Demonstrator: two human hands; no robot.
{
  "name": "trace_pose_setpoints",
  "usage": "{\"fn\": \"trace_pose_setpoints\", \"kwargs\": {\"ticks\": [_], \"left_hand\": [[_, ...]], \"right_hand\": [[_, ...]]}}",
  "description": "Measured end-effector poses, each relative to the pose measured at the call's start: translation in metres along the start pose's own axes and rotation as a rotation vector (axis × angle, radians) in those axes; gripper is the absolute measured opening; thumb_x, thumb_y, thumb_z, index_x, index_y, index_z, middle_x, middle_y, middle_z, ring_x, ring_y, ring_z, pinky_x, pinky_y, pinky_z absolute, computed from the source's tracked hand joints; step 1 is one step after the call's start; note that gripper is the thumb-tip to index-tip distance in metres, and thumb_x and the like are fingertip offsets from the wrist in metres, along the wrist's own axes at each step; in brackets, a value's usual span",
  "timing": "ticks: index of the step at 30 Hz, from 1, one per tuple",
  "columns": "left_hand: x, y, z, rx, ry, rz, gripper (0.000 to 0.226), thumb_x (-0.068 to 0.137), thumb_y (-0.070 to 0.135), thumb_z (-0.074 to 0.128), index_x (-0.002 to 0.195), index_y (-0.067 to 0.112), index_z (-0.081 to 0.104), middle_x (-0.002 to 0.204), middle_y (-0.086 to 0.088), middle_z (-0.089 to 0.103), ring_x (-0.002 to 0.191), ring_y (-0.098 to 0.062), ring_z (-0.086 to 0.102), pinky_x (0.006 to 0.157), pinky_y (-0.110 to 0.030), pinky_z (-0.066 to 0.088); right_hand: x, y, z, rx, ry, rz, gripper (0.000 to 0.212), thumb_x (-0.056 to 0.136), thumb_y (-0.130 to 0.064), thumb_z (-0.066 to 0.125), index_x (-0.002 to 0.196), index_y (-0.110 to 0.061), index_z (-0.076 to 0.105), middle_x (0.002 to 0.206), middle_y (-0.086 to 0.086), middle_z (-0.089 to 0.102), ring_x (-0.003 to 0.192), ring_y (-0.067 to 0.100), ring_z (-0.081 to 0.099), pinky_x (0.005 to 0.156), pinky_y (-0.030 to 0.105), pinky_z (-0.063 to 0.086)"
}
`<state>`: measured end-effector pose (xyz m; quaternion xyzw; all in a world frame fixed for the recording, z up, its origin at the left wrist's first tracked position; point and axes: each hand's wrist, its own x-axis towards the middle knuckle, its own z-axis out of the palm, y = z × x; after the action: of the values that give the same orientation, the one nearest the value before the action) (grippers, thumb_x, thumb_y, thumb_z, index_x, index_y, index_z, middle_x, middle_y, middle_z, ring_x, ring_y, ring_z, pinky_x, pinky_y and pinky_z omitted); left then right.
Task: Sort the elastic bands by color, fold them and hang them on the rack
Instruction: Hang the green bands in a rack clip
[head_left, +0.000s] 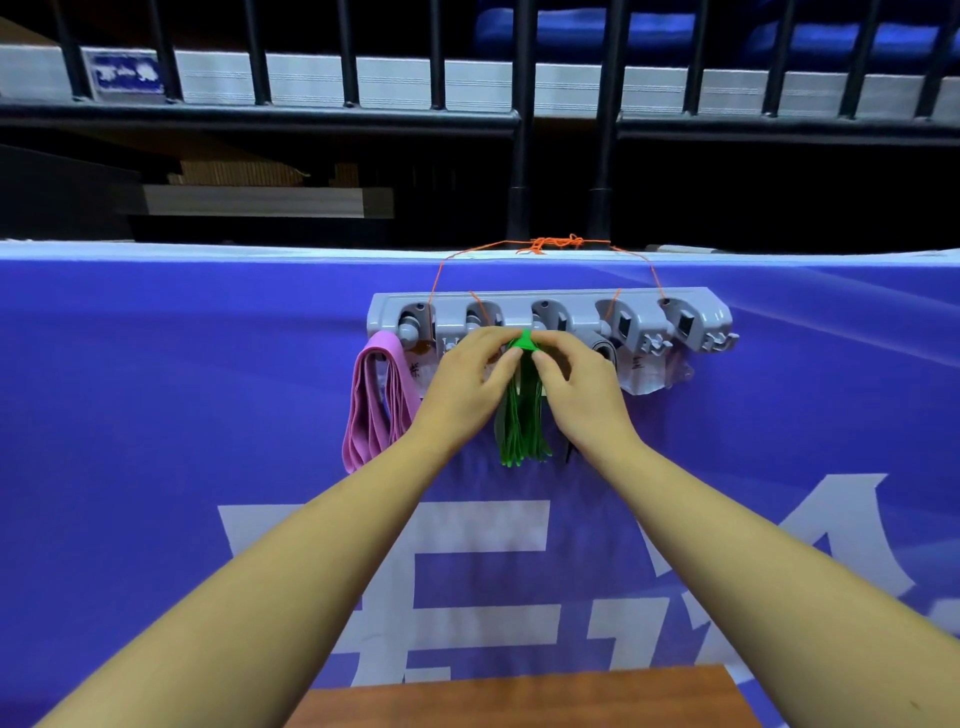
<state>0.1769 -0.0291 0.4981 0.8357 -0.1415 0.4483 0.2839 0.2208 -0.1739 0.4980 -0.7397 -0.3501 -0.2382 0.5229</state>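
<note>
Partly hidden behind both hands: the middle hooks of a grey plastic rack (550, 306), strung by thin orange cord (558, 242) from the top edge of a blue-violet banner (208, 374). Cut off by the lower frame edge: a brown wood-grain table (519, 696). Hard to read: small white labels under the hooks, and a dark band (602, 347) tucked beside the right hand, only its curled top and a thin tail below the wrist showing.

Pinched at their bunched top between the fingers of the left hand (467, 384) and the right hand (576, 384): folded green elastic bands (522, 421), held right at the rack's centre hook, flat glossy loops dangling between the wrists. Each grip pressed together on that green fold.

Draped from the leftmost hook: pink bands (376, 410), wide, smooth, folded into long hanging loops. Rightmost hooks bare except for a crumpled clear film (675, 371) below.
</note>
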Motion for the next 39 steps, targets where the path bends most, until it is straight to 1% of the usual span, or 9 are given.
{"fn": "trace_pose_setpoints", "kwargs": {"ticks": [4,6,8,10,15,20,27,33,39], "left_hand": [[-0.002,-0.007,0.005,0.044,-0.013,-0.030,0.029,0.098,0.015,0.055,0.124,0.010,0.065,0.117,-0.005,0.059,0.104,-0.008,0.054,0.091,-0.004,0.034],[-0.004,-0.007,0.004,0.014,-0.024,-0.044,0.029,0.097,0.016,0.056,0.124,0.012,0.064,0.116,-0.002,0.059,0.100,-0.004,0.055,0.088,-0.004,0.037],[-0.007,-0.006,0.003,-0.003,-0.030,-0.049,0.030,0.096,0.020,0.058,0.125,0.014,0.062,0.117,0.000,0.060,0.104,-0.006,0.058,0.091,-0.013,0.043],[-0.016,-0.006,0.005,-0.033,-0.029,-0.113,0.034,0.093,0.024,0.062,0.126,0.015,0.059,0.117,0.000,0.061,0.104,-0.009,0.059,0.088,-0.017,0.048],[-0.066,-0.017,0.014,0.001,-0.027,-0.313,0.023,0.090,0.022,0.063,0.111,0.014,0.055,0.101,-0.004,0.058,0.089,-0.012,0.057,0.078,-0.014,0.043],[-0.154,-0.033,0.042,0.088,-0.295,-0.516,0.008,0.089,0.018,0.060,0.096,0.013,0.059,0.092,-0.001,0.058,0.077,-0.008,0.054,0.069,-0.017,0.038],[-0.289,-0.023,0.110,0.045,-0.623,-0.768,0.011,0.082,0.023,0.062,0.090,0.014,0.061,0.082,0.001,0.059,0.070,-0.009,0.053,0.069,-0.025,0.042],[-0.392,-0.022,0.147,0.005,-0.807,-0.921,0.010,0.082,0.016,0.061,0.089,0.009,0.063,0.081,-0.001,0.059,0.069,-0.012,0.053,0.068,-0.020,0.039],[-0.478,-0.028,0.184,-0.033,-0.974,-0.990,0.020,0.084,0.012,0.064,0.101,0.002,0.069,0.089,-0.004,0.062,0.080,-0.014,0.057,0.066,-0.005,0.037]], "right_hand": [[0.002,0.003,0.004,-0.003,0.034,0.020,0.027,0.097,-0.012,0.052,0.120,-0.011,0.065,0.117,-0.004,0.067,0.104,0.002,0.057,0.087,0.001,0.038],[0.000,0.005,0.005,-0.020,0.031,0.039,0.027,0.096,-0.014,0.053,0.120,-0.013,0.065,0.116,-0.002,0.068,0.103,0.005,0.060,0.090,0.010,0.043],[-0.002,0.005,0.004,-0.022,0.023,0.059,0.028,0.095,-0.016,0.055,0.121,-0.013,0.065,0.115,-0.001,0.070,0.105,0.010,0.062,0.096,0.026,0.048],[-0.009,0.005,0.001,-0.031,0.008,0.080,0.029,0.093,-0.019,0.056,0.121,-0.015,0.065,0.113,-0.001,0.071,0.105,0.012,0.064,0.096,0.033,0.050],[-0.061,0.018,-0.014,-0.081,-0.075,0.159,0.023,0.091,-0.017,0.057,0.111,-0.014,0.068,0.103,-0.003,0.072,0.093,0.006,0.064,0.085,0.015,0.045],[-0.138,0.078,-0.027,-0.194,-0.267,0.327,0.025,0.092,-0.025,0.059,0.112,-0.014,0.066,0.107,0.000,0.070,0.100,0.017,0.064,0.092,0.032,0.050],[-0.254,0.157,-0.030,-0.302,-0.550,0.555,0.033,0.092,-0.025,0.061,0.119,-0.006,0.063,0.114,0.013,0.068,0.110,0.027,0.061,0.091,0.029,0.043],[-0.348,0.206,-0.010,-0.319,-0.793,0.658,0.034,0.091,-0.023,0.061,0.119,-0.004,0.063,0.113,0.016,0.068,0.106,0.030,0.063,0.090,0.028,0.039],[-0.440,0.252,0.025,-0.282,-1.013,0.767,0.035,0.088,-0.023,0.063,0.120,-0.008,0.064,0.120,0.012,0.067,0.118,0.025,0.058,0.097,0.023,0.037]]}}
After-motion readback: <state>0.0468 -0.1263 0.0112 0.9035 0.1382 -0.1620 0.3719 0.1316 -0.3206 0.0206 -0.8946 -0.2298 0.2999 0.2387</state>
